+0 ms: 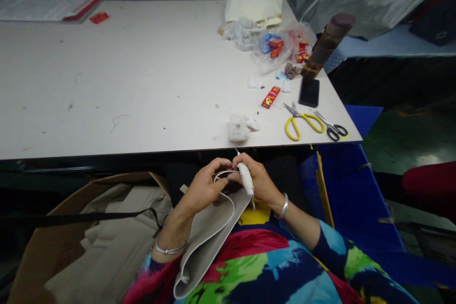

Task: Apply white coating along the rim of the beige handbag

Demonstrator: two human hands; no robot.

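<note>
A grey-beige bag (pixel 210 228) lies across my lap, its pale edge curving up to my hands. My left hand (pixel 204 187) is closed, thumb and fingers pinching the bag's narrow strap or edge. Close beside it, my right hand (pixel 261 183) grips a white-wrapped hand tool (pixel 245 178) with thin metal at its ends. The fingertips of both hands nearly meet at the strap; the exact contact there is hard to make out. Just beyond, at the table's front edge, sits a whitish block (pixel 238 129).
On the white table (pixel 142 71) lie yellow-handled scissors (pixel 302 121), black-handled scissors (pixel 331 126), a phone (pixel 309 92), a red box (pixel 271 97), a bottle (pixel 326 47) and plastic bags (pixel 263 59). A cardboard box (pixel 39 256) of beige pieces stands left; a blue bin (pixel 352 199) stands right.
</note>
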